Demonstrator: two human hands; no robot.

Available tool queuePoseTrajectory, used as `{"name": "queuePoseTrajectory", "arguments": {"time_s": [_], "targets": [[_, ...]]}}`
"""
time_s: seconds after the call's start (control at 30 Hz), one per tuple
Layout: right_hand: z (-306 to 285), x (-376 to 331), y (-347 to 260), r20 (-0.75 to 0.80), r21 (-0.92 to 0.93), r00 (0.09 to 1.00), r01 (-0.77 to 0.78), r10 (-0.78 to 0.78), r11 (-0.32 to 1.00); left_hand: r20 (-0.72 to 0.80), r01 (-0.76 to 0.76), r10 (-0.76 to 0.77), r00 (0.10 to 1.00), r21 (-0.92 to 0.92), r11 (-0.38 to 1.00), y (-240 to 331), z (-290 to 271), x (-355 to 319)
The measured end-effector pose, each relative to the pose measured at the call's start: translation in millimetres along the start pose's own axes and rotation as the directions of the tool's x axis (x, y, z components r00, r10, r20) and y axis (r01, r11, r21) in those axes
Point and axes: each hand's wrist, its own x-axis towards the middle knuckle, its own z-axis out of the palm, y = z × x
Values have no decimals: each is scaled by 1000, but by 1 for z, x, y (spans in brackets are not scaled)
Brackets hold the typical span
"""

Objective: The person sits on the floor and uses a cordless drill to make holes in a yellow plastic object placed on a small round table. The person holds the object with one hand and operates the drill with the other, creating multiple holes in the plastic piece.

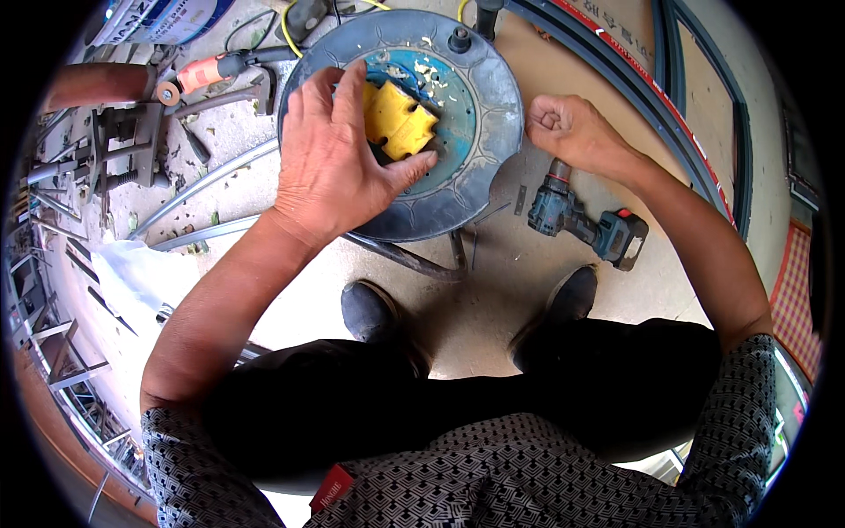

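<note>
A round dark grey cable reel (431,211) with a dusty blue-green centre stands in front of me. On that centre is a yellow plastic part (400,121) with notched edges. My left hand (330,163) spans it, fingers at its far left side and thumb along its near edge. Blue wire (409,79) and pale crumbs lie beside the part. At the reel's right rim, my right hand (568,130) is closed with its fingers curled in; what they hold, if anything, is hidden. A cordless drill (563,211) lies on the floor just below that hand.
An orange angle grinder (201,74) and a metal clamp-like frame (123,154) lie at the left. A white and blue bucket (167,19) stands at the far left. Dark frames (607,57) lie at the right. My shoes (370,310) are close below the reel.
</note>
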Motion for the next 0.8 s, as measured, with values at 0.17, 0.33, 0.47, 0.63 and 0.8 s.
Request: {"name": "queuePoseTrajectory", "arguments": {"time_s": [0.17,0.33,0.47,0.63,0.8], "targets": [[2,3,-7,-55,75,998,11,-7,997,11,24,-25,1000,90,996,1,12,2],[3,4,-13,-169,158,979,144,-117,977,11,32,-33,999,61,998,1,6,4],[7,4,-18,-206,202,965,206,-164,958,21,28,-28,999,16,999,0,6,6],[20,2,-25,-150,59,986,81,-71,995,33,27,-26,999,-11,1000,-2,8,5],[28,5,-18,-184,26,974,141,-134,990,18,9,-8,1000,-48,999,-6,10,6]]}}
